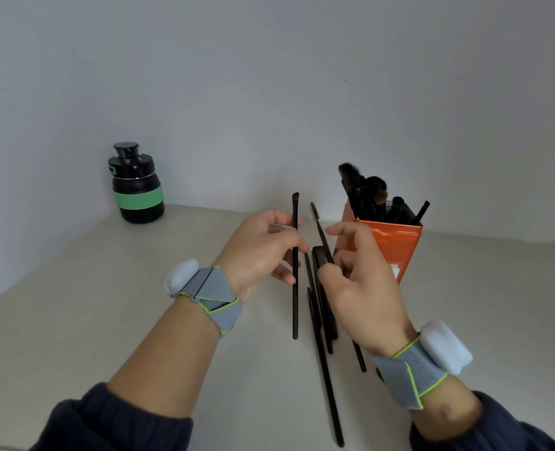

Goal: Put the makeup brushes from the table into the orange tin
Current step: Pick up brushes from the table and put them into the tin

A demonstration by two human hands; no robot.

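Black brush [295, 288] pinched in left fingers [294, 245]; right fingers [326, 271] grip spoolie [318, 222].

Off-white table [107, 304] w/ plain wall behind. On it: orange tin [396, 245] upright at back right, holding brushes; black bottle [137, 187] w/ green band at back left; few thin black makeup brushes [323, 369] lying lengthwise mid-table, close together.
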